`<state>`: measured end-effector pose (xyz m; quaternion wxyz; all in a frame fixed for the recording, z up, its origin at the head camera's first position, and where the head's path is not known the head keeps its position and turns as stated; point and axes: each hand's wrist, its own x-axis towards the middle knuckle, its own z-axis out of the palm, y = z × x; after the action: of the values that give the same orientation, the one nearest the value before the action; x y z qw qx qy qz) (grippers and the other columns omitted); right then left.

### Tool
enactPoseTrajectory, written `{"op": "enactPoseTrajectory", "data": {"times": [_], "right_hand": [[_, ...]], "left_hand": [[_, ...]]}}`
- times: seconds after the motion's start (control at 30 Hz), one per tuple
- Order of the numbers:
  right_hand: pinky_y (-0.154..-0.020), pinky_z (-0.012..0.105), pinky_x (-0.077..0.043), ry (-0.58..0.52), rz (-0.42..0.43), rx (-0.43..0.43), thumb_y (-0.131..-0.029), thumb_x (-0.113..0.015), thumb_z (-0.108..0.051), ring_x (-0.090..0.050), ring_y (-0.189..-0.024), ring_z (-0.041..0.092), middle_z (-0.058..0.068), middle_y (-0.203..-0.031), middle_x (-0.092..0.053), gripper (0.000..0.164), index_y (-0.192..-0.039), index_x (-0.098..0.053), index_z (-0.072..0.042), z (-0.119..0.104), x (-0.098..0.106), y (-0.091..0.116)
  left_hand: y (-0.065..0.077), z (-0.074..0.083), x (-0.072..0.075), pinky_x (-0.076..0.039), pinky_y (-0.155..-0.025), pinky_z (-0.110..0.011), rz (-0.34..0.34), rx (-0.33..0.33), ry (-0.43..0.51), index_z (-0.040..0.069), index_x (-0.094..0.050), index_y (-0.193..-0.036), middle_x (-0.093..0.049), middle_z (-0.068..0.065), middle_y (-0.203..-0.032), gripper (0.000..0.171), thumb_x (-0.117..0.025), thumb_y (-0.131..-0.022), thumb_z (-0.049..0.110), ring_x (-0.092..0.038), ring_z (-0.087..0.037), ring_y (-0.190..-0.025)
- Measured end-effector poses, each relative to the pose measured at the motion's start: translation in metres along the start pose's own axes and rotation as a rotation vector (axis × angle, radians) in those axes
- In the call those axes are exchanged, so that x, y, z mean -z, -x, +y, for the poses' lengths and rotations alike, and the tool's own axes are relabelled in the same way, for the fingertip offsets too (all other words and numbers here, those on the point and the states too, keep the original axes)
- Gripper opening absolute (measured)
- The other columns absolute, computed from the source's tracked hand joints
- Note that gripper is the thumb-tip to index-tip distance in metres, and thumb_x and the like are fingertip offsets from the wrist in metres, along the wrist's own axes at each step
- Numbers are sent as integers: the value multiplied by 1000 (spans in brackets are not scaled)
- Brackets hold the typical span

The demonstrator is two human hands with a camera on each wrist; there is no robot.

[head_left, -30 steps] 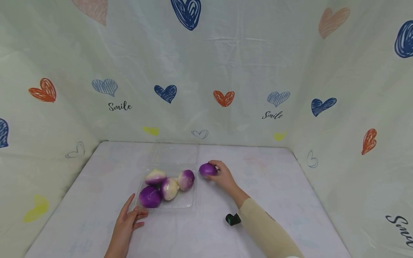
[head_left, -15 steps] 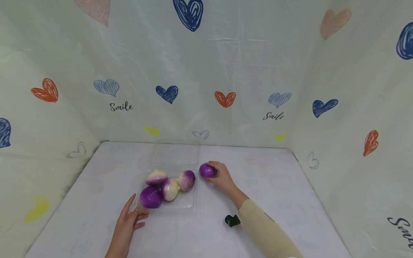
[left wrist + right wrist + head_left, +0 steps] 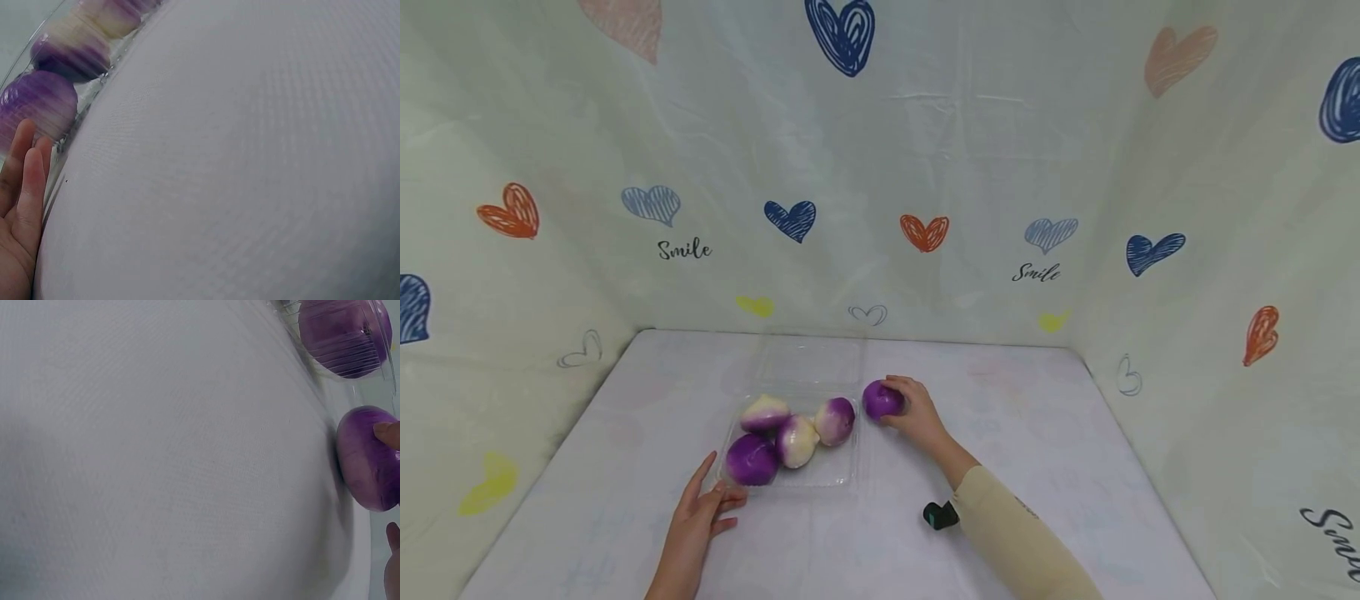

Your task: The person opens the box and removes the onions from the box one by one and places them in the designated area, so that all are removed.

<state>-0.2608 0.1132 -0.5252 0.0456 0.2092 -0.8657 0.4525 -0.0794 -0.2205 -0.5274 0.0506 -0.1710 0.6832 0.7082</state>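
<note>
My right hand point(image 3: 919, 412) holds a purple turnip point(image 3: 882, 402) between thumb and fingers, just right of a clear plastic box point(image 3: 820, 483). In the right wrist view this turnip point(image 3: 365, 459) sits low over the white surface, close to the box wall. Inside the box lie several purple-and-white turnips: a deep purple one point(image 3: 751, 460) at the near left, paler ones point(image 3: 796, 442) beside and behind it. At the box's near left corner rests my left hand point(image 3: 696, 517), its fingers loosely extended along the wall, as the left wrist view also shows.
The box's clear lid point(image 3: 808, 362) lies folded back toward the rear wall. A small dark green object point(image 3: 940, 515) sits by the right sleeve point(image 3: 1015, 533). Heart-printed sheeting point(image 3: 985, 167) encloses the white table point(image 3: 1037, 417) at the back and sides.
The head view has shifted slightly. Both hands stay in nearly the same places, and the right hand keeps hold of the turnip beside the box.
</note>
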Motion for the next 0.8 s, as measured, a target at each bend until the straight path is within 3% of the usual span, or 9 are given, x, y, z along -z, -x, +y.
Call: {"op": "enactPoseTrajectory", "data": {"times": [0.23,0.47,0.8], "right_hand": [[-106,50,-35,-35,22,19,-73,-83,-1,-42,-128,33,12,-133,-55,56,-126,-63,-4,-1,1,-1],[-105,51,-34,-81,56,88,-72,-83,-2,-48,-123,34,15,-127,-58,55,-123,-63,-2,-19,3,-3],[-105,45,-37,-164,-22,78,-74,-82,-3,-48,-125,29,10,-128,-57,54,-125,-63,-6,-49,-7,-1]], "left_hand": [[0,-1,0,-51,-80,-28,-4,-14,10,26,-8,-158,-68,2,-103,67,-44,-104,41,-62,-7,-97],[0,-1,1,-51,-80,-28,-1,-13,2,27,-7,-158,-68,-2,-107,68,-44,-104,42,-62,-7,-97],[-1,-2,-1,-51,-79,-27,13,-10,3,25,-10,-158,-68,-2,-105,70,-46,-102,46,-63,-7,-96]]}}
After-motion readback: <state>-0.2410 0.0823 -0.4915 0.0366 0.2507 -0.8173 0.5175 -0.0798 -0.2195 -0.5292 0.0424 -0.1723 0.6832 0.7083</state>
